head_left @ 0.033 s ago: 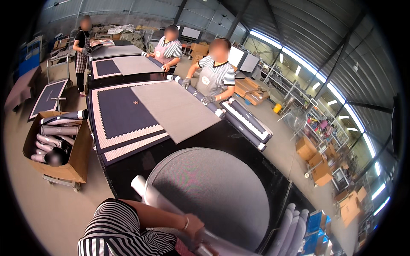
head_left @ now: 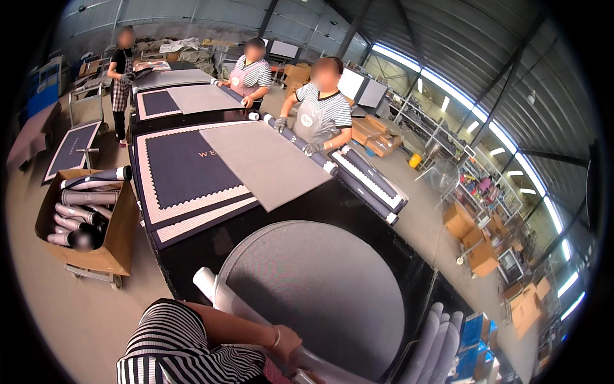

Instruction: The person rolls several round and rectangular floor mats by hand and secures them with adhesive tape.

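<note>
My left hand (head_left: 286,344), with a band at the wrist, is closed over a pale roll (head_left: 246,312) that lies slantwise along the near side of a large round grey mat (head_left: 320,281). A white tube end (head_left: 204,279) sticks out at the roll's upper left. The roll's lower right part runs out under the bottom edge of the view. Beside the roll at that edge, a small skin-coloured patch (head_left: 307,376) seems to be part of my right hand; its fingers cannot be made out. The mat lies flat on a black table (head_left: 348,208).
Several grey rolls (head_left: 430,342) and blue boxes (head_left: 472,342) stand at the right. Ahead, a co-worker's gloved hands (head_left: 312,148) hold a dark roll at a grey sheet (head_left: 275,163) over dark mats. A carton (head_left: 115,246) of rolls stands left on a trolley.
My left hand has shifted slightly up and left on the roll. The co-worker's grey sheet has moved a little right, uncovering more orange lettering on the dark mat.
</note>
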`<state>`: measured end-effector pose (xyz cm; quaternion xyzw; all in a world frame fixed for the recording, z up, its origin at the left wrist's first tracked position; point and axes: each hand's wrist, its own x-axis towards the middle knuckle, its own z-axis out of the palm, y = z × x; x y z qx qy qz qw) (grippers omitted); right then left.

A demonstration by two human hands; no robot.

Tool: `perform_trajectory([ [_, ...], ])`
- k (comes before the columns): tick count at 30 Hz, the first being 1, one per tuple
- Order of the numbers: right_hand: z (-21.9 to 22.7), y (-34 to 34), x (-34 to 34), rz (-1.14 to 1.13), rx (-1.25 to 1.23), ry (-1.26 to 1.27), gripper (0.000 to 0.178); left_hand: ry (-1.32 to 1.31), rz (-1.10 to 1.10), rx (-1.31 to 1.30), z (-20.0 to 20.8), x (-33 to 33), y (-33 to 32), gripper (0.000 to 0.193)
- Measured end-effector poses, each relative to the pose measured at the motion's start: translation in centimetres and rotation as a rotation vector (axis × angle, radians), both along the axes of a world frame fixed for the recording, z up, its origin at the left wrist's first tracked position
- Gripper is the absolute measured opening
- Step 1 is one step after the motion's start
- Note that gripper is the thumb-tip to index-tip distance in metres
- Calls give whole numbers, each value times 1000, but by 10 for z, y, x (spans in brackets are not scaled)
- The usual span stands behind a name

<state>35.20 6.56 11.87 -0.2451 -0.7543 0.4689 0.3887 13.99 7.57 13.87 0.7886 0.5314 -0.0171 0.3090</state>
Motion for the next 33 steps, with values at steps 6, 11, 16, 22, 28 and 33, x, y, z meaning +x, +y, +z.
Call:
perform_trajectory([
  [6,-20,2,-4,-61,-29,40,20,-142,132,384,-21,-7,-6,53],
  [11,-49,116,-22,-345,132,-155,27,64,168,659,-25,18,-35,76],
  [16,-16,144,-50,-329,-26,50,35,289,130,588,-17,3,5,102],
  [22,-45,128,-37,-304,19,-100,29,59,192,341,-21,-35,137,93],
  [28,-44,219,-57,-382,318,-135,19,70,200,569,-28,-34,142,95],
  [33,-15,228,-67,-286,92,-49,32,339,219,666,-25,-27,152,86],
])
